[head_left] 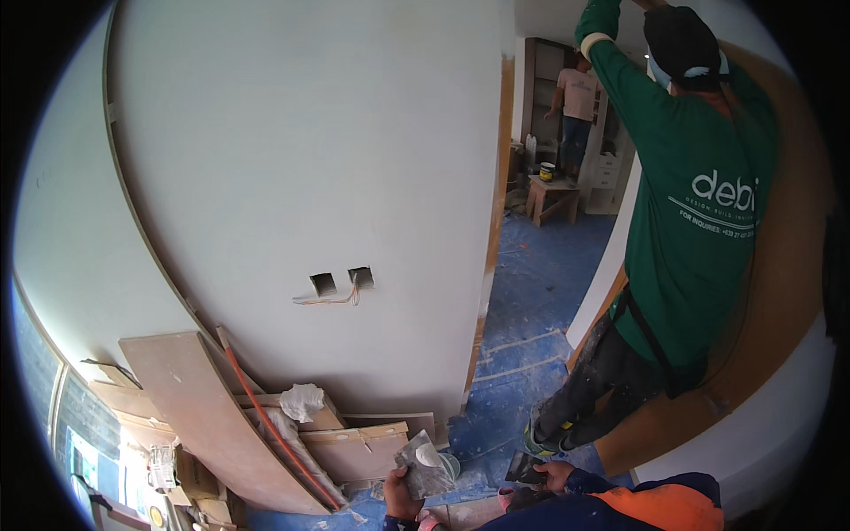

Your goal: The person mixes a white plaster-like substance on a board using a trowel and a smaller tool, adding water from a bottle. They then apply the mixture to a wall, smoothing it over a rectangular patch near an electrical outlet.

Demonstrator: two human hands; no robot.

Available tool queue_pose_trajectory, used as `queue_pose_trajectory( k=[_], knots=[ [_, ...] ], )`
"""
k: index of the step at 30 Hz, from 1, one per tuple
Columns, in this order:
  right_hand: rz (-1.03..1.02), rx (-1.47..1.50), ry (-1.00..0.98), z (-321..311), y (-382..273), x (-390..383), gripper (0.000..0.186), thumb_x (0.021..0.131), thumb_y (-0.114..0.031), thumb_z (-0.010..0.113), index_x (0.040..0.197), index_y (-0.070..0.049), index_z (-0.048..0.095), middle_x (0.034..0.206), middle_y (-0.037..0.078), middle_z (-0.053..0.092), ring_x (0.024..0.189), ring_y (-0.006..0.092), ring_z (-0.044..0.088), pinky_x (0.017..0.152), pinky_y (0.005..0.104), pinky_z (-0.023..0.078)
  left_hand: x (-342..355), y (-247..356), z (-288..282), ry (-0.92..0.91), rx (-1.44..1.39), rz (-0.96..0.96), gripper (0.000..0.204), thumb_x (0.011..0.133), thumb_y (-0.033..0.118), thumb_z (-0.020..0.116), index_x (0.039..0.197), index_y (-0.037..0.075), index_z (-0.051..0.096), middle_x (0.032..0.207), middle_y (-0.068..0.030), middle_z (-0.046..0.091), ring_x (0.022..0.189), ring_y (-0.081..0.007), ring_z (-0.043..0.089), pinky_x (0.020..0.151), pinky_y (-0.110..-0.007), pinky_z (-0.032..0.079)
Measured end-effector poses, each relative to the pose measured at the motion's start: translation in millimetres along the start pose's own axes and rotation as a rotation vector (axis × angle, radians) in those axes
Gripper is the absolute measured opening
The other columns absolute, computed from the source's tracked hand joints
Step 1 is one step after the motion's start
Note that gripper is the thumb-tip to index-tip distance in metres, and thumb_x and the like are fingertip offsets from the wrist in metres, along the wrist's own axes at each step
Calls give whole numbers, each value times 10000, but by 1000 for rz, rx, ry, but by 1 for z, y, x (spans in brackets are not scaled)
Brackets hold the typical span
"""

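Note:
At the bottom of the head view my left hand grips a flat grey metal putty plate, tilted up. A dab of white putty sits on its upper part. To the right, my right hand is closed around a putty knife with a wide dark blade that points left. A gap separates the two tools. Just behind the plate, partly hidden by it, stands a round pale tub on the floor.
A co-worker in green stands close on the right, arms raised. Boards and an orange-red pole lean against the white wall, which has two box openings with wires. Blue sheeting covers the doorway floor; another person stands beyond.

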State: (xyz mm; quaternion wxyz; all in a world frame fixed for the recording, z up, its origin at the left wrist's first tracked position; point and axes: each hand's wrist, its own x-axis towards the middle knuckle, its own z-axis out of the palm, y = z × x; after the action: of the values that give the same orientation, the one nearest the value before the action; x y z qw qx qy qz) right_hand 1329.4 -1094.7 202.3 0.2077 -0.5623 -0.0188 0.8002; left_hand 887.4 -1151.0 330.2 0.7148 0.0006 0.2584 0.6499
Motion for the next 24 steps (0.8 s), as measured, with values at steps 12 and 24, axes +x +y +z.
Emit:
queue_pose_trajectory(
  k=[12,24],
  knots=[
    [-576,-53,-329,109,-70,-165,188,998,-168,628,1162,-92,677,1048,62,745,944,214,714,716,425,575,9,8,176,-328,196,268,459,992,86,489,1445,29,447,1381,-116,576,1289,-262,564,1105,-453,439],
    [-762,-2,-493,165,-64,-310,229,1018,-185,589,1144,-2,649,1019,97,720,878,203,693,714,394,561,11,-128,222,-427,916,947,423,1051,30,503,1466,-12,432,1302,-161,634,1154,-254,643,975,-392,542]
  ],
)
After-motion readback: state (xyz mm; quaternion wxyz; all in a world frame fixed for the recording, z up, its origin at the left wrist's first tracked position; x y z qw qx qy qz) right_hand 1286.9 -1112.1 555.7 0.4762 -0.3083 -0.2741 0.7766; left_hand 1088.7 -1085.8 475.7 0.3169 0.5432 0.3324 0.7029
